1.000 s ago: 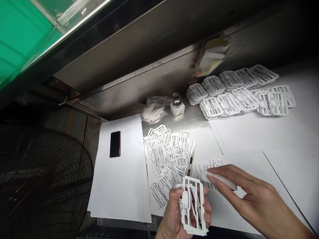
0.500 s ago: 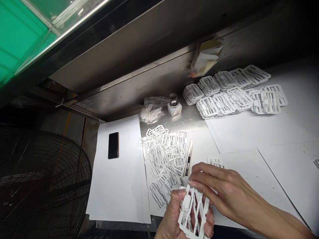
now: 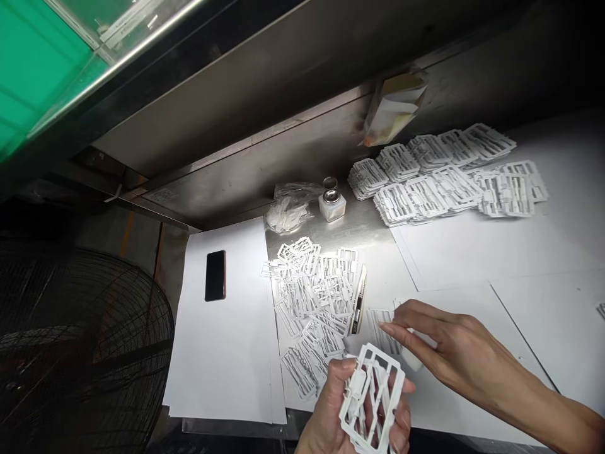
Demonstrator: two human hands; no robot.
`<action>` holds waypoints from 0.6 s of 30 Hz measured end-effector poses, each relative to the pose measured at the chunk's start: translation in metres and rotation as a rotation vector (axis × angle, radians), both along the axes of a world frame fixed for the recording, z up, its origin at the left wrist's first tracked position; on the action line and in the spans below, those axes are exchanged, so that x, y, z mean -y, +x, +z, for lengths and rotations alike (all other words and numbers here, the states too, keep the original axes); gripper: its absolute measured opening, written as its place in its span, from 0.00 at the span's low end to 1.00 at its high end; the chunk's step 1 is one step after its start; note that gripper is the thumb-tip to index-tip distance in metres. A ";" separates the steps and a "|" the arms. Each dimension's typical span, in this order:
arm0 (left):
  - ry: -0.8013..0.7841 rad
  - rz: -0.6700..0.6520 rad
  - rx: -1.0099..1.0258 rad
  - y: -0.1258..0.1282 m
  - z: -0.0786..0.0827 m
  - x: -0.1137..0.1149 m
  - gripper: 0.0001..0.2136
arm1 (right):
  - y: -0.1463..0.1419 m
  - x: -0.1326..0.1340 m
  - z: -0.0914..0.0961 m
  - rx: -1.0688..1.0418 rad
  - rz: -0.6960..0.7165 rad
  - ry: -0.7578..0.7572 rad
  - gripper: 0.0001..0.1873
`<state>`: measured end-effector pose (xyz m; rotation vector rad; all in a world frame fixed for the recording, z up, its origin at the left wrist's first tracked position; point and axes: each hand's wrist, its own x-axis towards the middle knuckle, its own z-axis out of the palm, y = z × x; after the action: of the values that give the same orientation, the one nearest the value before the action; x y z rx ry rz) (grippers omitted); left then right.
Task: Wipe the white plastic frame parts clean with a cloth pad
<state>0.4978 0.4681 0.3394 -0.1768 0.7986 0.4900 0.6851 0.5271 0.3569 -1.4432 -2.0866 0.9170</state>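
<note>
Fan guard (image 3: 80,353) in black wire at far left, then white paper sheets (image 3: 227,340) bearing a dark phone (image 3: 215,275). Loose heap of white plastic frames (image 3: 314,299) on the steel bench next, with a plastic bag (image 3: 289,211) and small capped bottle (image 3: 331,203) behind it and a utility knife (image 3: 358,307) along the heap's right edge. Left hand (image 3: 338,413) at the bottom edge, clenched around one white frame (image 3: 373,400), thumb across its near side, frame now tilted rightward where half a second earlier it stood nearly straight. Right hand (image 3: 449,353) drawn back off that frame since then, fingers extended and slack above a couple of frames lying on the paper; a pale strip under the fingers, whether gripped or merely covered, cannot tell. Wiping or picking contact on the held frame apparently finished, by that retreat. Neat stacked rows of frames (image 3: 449,176) at far right back, below a hanging paper packet (image 3: 394,107).
</note>
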 end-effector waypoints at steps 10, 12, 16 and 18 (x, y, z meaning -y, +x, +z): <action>-0.018 0.185 0.034 -0.002 0.003 -0.004 0.36 | 0.007 0.010 0.016 -0.113 -0.153 -0.011 0.09; -0.016 0.253 0.019 -0.002 0.002 -0.005 0.35 | -0.001 0.024 0.016 -0.138 -0.184 0.035 0.11; 0.005 0.319 -0.030 0.000 -0.001 -0.005 0.26 | -0.015 0.056 0.007 -0.129 -0.203 0.098 0.13; -0.003 0.331 -0.056 0.000 -0.001 -0.006 0.25 | -0.020 0.071 0.003 -0.112 -0.135 0.130 0.17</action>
<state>0.4977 0.4739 0.3384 -0.3012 0.8283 0.8084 0.6656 0.4563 0.3597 -1.4123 -1.9057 0.7766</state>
